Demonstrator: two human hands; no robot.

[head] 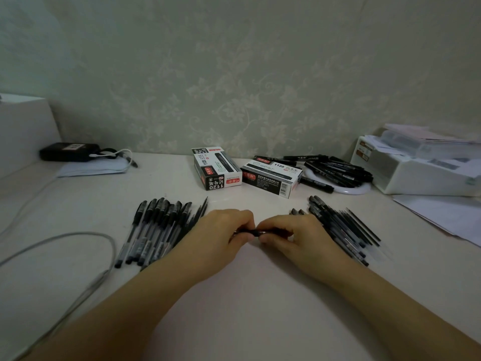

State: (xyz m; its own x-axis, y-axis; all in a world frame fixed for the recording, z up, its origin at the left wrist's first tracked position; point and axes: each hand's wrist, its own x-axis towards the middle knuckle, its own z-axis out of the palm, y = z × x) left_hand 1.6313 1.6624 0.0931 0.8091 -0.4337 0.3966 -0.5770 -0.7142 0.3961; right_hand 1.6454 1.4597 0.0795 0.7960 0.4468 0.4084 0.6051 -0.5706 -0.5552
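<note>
Head view | left hand (221, 231), right hand (289, 235) pinch pen (256, 232) | pen piles flank

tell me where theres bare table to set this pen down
Bare table lies between the forearms, nearer than the left hand and right hand, and a smaller gap between hands and boxes. Crowded: the left pen pile, right pen pile, marker heap, papers.

Both hands (256, 234) grip one pen (256, 232) (black) — pen piles (158, 227) flanking.
</note>
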